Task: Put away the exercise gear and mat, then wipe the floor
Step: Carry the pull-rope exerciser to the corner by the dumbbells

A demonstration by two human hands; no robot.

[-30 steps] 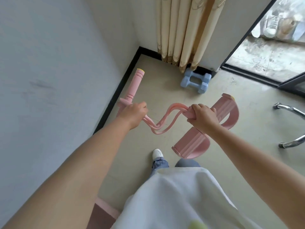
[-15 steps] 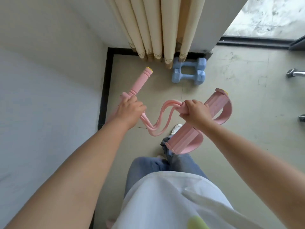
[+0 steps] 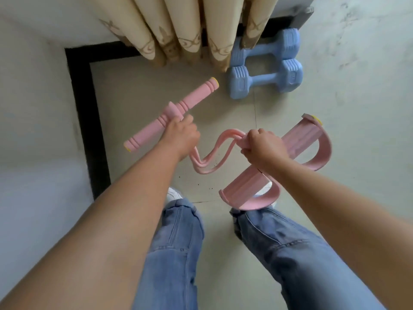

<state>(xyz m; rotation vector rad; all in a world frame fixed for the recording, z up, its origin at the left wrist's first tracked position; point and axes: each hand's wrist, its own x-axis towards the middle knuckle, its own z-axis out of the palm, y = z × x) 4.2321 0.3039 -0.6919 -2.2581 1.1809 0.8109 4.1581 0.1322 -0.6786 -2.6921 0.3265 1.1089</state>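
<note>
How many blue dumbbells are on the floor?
2. Both lie side by side by the curtain: one nearer, one behind it, its end under the curtain hem. More could be hidden.

A pink pedal resistance puller (image 3: 225,151) has a ribbed pink handle bar (image 3: 172,114) with yellow end caps, pink elastic bands (image 3: 212,156), and ridged pink foot pedals (image 3: 299,142) with a yellow spot at 1 tip. 2 pale blue dumbbells (image 3: 266,66) lie on a greyish-beige floor (image 3: 357,108) marked with faint scuffs and dark specks. The curtain (image 3: 185,25) is cream with a tan looping pattern along its hem. The wall (image 3: 33,97) is off-white, edged by a black baseboard (image 3: 85,113). The jeans (image 3: 279,253) are faded blue denim, and a white shoe (image 3: 173,194) shows.
</note>
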